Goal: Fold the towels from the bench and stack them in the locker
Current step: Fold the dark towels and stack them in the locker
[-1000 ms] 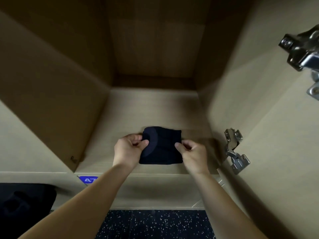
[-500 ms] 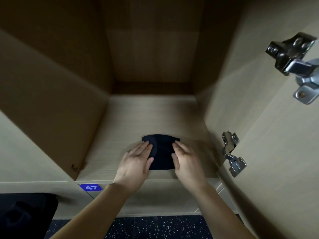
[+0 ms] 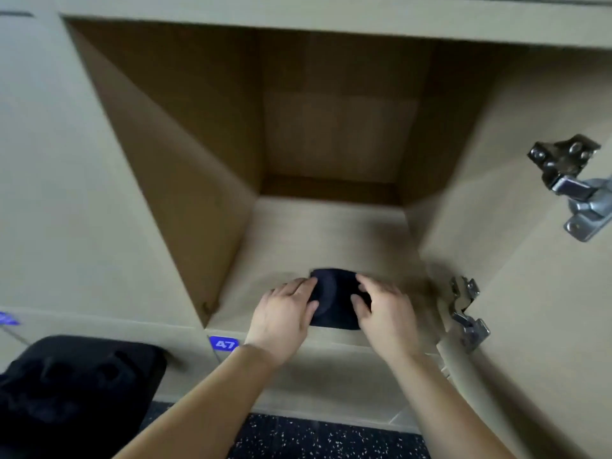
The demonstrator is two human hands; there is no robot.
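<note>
A small folded dark navy towel (image 3: 336,298) lies on the floor of the open wooden locker (image 3: 318,236), close to its front edge. My left hand (image 3: 284,313) rests flat on the towel's left side with its fingers fairly straight. On the towel's right side my right hand (image 3: 381,309) presses down, its fingers slightly bent over the cloth. Both hands cover the towel's side edges. A dark bundle of cloth (image 3: 73,389) sits at the lower left, outside the locker.
The locker door (image 3: 536,326) stands open to the right, with two metal hinges (image 3: 467,313) (image 3: 576,187) along its inner edge. A blue label reading 47 (image 3: 223,343) marks the front ledge. Dark speckled floor (image 3: 318,438) lies below.
My hands went from pinching the towel's sides to lying flat on it. The view has pulled back and up, showing the locker's top frame.
</note>
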